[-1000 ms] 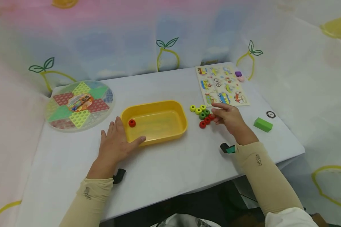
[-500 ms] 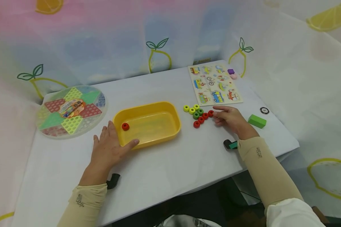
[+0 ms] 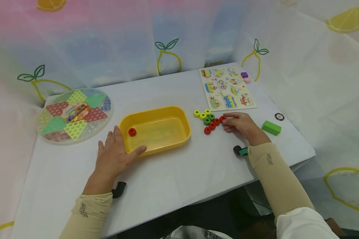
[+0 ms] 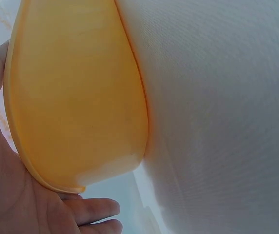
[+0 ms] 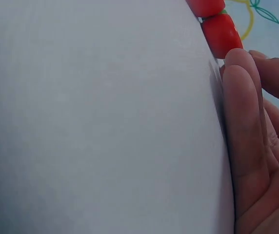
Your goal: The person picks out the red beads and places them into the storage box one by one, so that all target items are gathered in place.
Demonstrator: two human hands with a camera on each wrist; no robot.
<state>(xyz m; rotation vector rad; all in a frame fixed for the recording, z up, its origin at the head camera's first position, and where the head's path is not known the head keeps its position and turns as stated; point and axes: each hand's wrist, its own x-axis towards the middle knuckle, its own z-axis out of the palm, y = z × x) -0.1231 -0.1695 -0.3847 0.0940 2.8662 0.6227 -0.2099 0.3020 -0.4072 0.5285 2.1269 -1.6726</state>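
- My left hand (image 3: 112,157) lies straight-fingered against the yellow tray (image 3: 157,131).
- My right hand (image 3: 240,126) is at the endmost red bead (image 3: 222,118) on the table (image 3: 167,186); pinching or not, I can't tell.
- I judge this picking-up; next calls for a sure pinch.

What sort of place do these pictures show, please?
Probably a play or activity corner, perhaps staged: the white table holds a star-patterned round board and a vehicle picture board, with a lemon-patterned backdrop behind.
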